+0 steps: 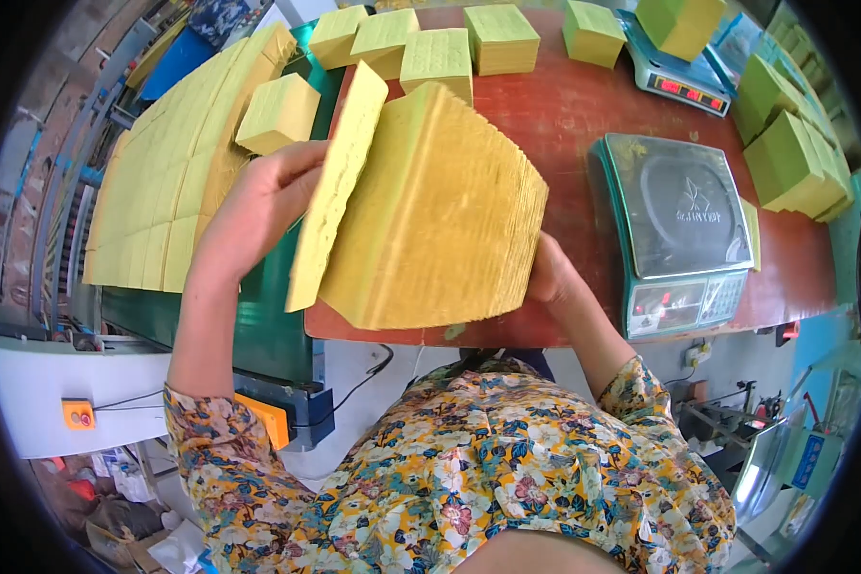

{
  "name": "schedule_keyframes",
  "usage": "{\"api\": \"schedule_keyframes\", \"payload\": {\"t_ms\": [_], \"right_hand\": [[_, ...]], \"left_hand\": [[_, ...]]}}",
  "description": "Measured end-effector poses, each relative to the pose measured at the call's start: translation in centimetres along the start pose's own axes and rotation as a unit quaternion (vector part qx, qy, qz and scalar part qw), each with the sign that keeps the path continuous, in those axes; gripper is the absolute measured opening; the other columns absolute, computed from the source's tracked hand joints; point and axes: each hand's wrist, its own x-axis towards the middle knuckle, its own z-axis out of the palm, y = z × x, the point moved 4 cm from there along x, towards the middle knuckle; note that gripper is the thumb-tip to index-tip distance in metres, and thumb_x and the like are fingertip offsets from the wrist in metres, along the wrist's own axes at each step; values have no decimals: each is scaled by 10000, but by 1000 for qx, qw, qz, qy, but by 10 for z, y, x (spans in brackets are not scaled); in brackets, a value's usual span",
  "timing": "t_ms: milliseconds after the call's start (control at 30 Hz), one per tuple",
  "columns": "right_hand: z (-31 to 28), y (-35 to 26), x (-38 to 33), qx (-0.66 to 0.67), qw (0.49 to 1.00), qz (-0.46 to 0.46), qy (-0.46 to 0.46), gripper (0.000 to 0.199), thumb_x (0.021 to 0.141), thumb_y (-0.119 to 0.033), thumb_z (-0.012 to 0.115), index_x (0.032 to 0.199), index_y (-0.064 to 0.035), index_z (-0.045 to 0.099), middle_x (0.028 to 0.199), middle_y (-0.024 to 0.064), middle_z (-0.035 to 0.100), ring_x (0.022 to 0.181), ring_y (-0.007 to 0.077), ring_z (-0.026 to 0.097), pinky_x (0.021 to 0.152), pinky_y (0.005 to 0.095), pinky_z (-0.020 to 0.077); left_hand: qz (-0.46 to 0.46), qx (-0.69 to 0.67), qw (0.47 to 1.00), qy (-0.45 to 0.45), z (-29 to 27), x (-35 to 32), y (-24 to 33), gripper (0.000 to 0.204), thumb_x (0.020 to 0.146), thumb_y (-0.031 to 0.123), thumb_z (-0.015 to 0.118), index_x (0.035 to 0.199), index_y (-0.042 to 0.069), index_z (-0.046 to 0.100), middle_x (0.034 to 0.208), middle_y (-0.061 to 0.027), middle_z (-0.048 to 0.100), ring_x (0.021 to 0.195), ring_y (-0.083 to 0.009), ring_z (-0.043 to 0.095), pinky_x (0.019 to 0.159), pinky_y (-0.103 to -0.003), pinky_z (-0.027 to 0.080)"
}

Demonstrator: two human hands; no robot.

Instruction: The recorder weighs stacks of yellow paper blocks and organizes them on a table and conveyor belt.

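A thick stack of yellow paper sheets (pixel 440 220) is held up in front of me, tilted above the table's near edge. My left hand (pixel 263 206) is closed on a thinner wad of yellow paper (pixel 340 191), which leans apart from the stack's left side with a narrow gap between them. The left fingertips are hidden behind that wad. On the other side, my right hand (pixel 548 271) grips the thick stack's lower right edge, its fingers mostly hidden behind the paper.
A digital scale (pixel 679 210) sits on the red table (pixel 564 143), right of the stack. Another scale (pixel 674 86) carries a yellow block at the far right. Several paper blocks (pixel 502 38) stand along the back. Packed rows of blocks (pixel 163 172) fill the green surface (pixel 268 297) at left.
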Motion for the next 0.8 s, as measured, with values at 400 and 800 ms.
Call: {"api": "schedule_keyframes", "payload": {"t_ms": [400,800], "right_hand": [[-14,25,-8,-7,993,101,-60,447,1069,-329,458,1314,16,605,1235,159,704,1049,255,725,934,462,585],[-14,23,-15,-55,989,-13,136,439,1078,-351,435,1293,-3,596,1218,141,693,1065,240,705,954,455,565]], "left_hand": [[71,-104,990,58,45,-9,-18,420,969,316,662,1240,11,561,1567,-210,410,1345,-267,500,1121,-392,377],[56,-143,987,52,75,5,-55,574,928,306,713,1401,28,544,1508,-174,481,1341,-256,507,1127,-383,381]]}}
